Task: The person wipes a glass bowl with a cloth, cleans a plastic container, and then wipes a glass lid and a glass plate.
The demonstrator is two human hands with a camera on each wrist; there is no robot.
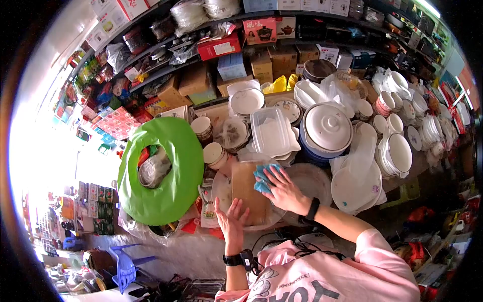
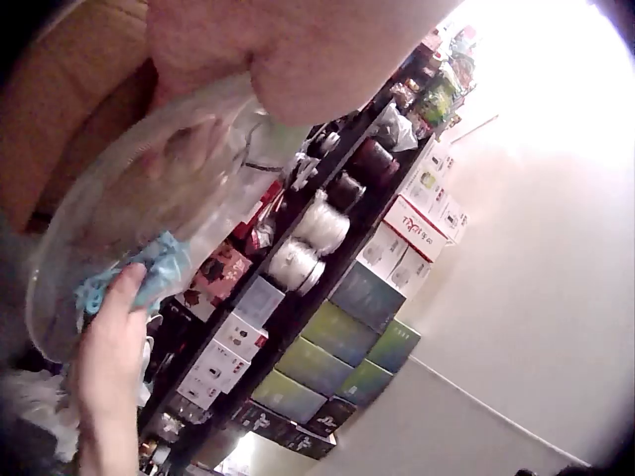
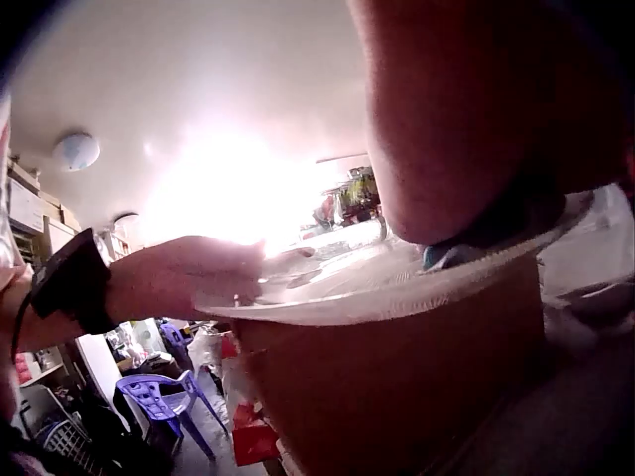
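Observation:
A large clear round plate point(image 1: 221, 183) lies over a brown cardboard box point(image 1: 250, 194); the right wrist view shows its rim point(image 3: 347, 305) above the box point(image 3: 387, 387). My right hand point(image 1: 288, 195) presses a crumpled blue cloth point(image 1: 265, 177) against the plate's right part. In the left wrist view the thumb of that hand point(image 2: 111, 372) lies on the cloth point(image 2: 159, 268). My left hand point(image 1: 232, 220) rests at the plate's near left edge, fingers spread and fairly straight. The right wrist view shows this hand point(image 3: 189, 280) at the rim; its underside is hidden.
Stacked bowls point(image 1: 215, 153), a lidded white pot point(image 1: 329, 128) and a clear plastic container point(image 1: 270, 132) stand beyond the plate. A green ring-shaped sheet point(image 1: 183, 166) is at the left, white plates point(image 1: 356, 186) at the right. A purple chair point(image 1: 123, 269) stands lower left.

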